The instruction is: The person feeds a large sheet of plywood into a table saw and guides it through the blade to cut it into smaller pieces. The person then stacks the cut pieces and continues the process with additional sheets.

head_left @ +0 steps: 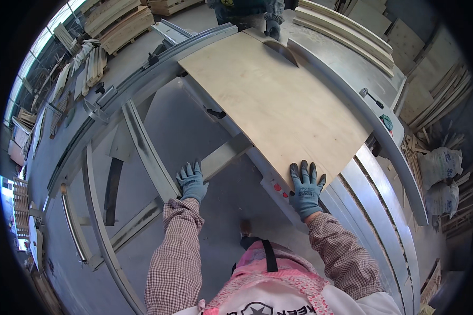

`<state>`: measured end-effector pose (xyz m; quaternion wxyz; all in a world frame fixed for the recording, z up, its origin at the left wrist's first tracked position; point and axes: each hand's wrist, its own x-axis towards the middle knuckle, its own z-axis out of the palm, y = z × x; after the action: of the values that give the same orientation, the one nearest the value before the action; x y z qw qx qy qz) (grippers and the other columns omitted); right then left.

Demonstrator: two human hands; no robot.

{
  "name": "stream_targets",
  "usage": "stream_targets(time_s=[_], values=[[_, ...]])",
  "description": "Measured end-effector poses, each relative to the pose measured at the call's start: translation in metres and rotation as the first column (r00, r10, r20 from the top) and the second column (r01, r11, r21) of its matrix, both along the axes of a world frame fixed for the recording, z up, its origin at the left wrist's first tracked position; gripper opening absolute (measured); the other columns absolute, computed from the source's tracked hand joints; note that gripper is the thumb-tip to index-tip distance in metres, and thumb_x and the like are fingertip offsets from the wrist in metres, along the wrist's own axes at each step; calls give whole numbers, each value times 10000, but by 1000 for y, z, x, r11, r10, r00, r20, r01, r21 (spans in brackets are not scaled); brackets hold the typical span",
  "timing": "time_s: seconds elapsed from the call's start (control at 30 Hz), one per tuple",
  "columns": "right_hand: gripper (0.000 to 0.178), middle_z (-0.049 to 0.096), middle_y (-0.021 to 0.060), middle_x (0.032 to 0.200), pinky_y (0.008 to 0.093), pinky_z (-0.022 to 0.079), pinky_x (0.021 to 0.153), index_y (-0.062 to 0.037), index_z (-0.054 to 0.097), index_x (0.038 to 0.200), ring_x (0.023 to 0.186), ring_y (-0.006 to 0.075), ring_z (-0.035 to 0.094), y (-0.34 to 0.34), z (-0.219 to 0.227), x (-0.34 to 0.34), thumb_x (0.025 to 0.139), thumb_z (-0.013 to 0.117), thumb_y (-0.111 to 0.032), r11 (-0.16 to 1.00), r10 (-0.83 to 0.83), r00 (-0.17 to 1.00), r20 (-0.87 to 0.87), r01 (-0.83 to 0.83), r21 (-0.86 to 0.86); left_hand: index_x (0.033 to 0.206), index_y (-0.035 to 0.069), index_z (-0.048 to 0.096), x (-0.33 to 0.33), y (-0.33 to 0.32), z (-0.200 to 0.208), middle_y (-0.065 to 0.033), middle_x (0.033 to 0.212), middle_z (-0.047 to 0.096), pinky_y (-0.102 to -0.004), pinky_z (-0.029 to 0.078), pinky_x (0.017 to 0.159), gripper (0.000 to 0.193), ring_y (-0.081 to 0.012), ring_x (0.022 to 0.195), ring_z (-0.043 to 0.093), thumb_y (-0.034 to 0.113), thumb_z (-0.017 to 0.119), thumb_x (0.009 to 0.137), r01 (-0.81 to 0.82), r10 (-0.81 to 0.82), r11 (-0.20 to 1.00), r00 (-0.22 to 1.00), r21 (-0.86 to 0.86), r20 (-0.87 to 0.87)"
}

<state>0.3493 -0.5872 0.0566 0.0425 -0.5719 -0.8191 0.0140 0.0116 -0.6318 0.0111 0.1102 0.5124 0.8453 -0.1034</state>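
A large pale plywood sheet (278, 89) lies flat on the table saw. My gloved right hand (306, 190) rests palm down on its near edge, fingers spread and stretched forward. To the left, my gloved left hand (192, 184) lies on the corner of the saw's metal sliding frame (150, 147), its fingers apart and pointing away from me. Near the sheet's far edge stands a curved blade guard (281, 52). Across the saw, a co-worker's gloved hand (272, 29) is beside that far edge, close to the guard; whether it touches the sheet I cannot tell.
A long metal fence (362, 113) runs along the sheet's right side. Red buttons (277, 187) sit on the saw's near side. A green tape measure (387, 122) lies at the right. Boards (347, 37) are stacked behind, and white sacks (441, 165) stand among offcuts.
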Motion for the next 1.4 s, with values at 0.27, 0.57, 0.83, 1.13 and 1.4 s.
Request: stream_targets(time_s=[0.27, 0.57, 0.83, 1.13, 1.4], values=[[619, 221, 114, 1483, 707, 19, 991, -242, 272, 1412, 1368, 375, 162, 1, -12, 3, 842, 499, -158, 999, 18, 1000, -13, -18, 33, 1447, 136, 104, 0, 2, -3, -184, 1478, 146, -521, 59, 1089, 952, -384, 1357, 127, 435, 665, 737, -45, 45, 999, 998, -14, -33], [635, 188, 142, 1487, 721, -13, 977, -202, 239, 1425, 1373, 402, 101, 3, -5, 3, 835, 467, -161, 999, 29, 999, -25, -28, 19, 1442, 134, 101, 1, 5, -7, -196, 1455, 178, -526, 99, 1080, 969, -387, 1338, 172, 386, 696, 720, -26, 29, 998, 998, 55, -51], [670, 171, 161, 1488, 719, -23, 973, -172, 246, 1425, 1373, 409, 90, -2, -1, 4, 793, 464, -125, 1000, 28, 998, -49, -28, -6, 1436, 131, 128, -2, 4, -19, -154, 1460, 187, -514, 95, 1083, 976, -355, 1342, 179, 386, 713, 698, -7, 15, 994, 997, 106, -71], [569, 166, 131, 1495, 722, -12, 976, -212, 240, 1421, 1370, 388, 137, 1, -13, 1, 877, 402, -175, 999, 9, 999, 50, -11, 51, 1434, 126, 100, -2, 4, -14, -119, 1422, 254, -485, 100, 1090, 985, -310, 1327, 209, 398, 704, 704, -31, 37, 996, 997, 84, -66], [516, 171, 104, 1497, 705, 3, 996, -237, 237, 1416, 1375, 358, 140, -2, -17, 15, 910, 330, -185, 997, -64, 996, 66, 61, 48, 1384, 124, 247, 11, 14, -17, -124, 1335, 366, -482, 211, 1051, 952, -323, 1249, 328, 333, 789, 629, -63, 60, 980, 998, 190, 22]])
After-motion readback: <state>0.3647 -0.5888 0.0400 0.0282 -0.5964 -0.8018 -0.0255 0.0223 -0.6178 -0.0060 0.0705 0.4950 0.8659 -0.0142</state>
